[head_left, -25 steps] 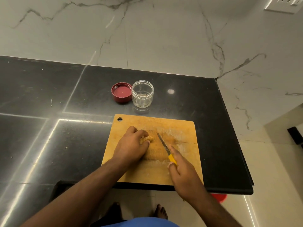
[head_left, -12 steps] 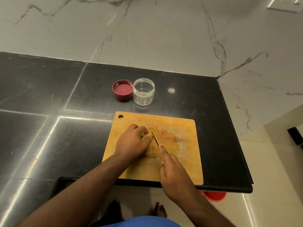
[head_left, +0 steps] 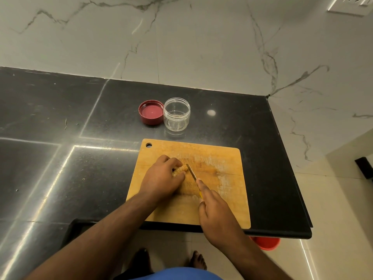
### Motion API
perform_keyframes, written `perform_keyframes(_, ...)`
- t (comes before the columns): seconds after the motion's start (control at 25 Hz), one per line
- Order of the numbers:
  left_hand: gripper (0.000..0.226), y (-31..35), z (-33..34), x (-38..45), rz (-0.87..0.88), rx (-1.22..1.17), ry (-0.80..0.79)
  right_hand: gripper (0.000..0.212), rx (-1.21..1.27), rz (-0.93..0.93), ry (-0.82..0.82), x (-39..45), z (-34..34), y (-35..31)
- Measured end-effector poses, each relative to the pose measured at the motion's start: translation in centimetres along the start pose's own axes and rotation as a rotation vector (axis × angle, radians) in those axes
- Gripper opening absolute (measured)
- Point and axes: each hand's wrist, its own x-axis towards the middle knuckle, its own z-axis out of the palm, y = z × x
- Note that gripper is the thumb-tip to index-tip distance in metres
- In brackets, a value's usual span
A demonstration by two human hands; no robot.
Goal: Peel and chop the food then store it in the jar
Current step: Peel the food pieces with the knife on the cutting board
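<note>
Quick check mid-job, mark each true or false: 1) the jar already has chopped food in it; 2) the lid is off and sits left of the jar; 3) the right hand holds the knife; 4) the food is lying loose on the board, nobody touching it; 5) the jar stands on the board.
1) False. The jar looks empty.
2) True. The lid lies on the counter, just left of the jar.
3) True. The right hand grips the knife.
4) False. The left hand holds the food down on the board.
5) False. It stands on the counter, beyond the board.
</note>
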Motion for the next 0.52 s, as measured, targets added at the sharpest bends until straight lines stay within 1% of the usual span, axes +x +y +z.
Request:
perform_keyframes(0.2, 0.036, 0.50, 0.22, 0.15, -0.035, 0.005, 0.041, 0.058, -0.056, -0.028, 0.007, -0.57, 0.27, -0.33)
perform_keyframes(0.52, 0.034, 0.72, 0.16, 0.32, -0.050, 0.017, 0.041, 0.058, -0.145, -0.015, 0.003, -0.62, 0.56, -0.80)
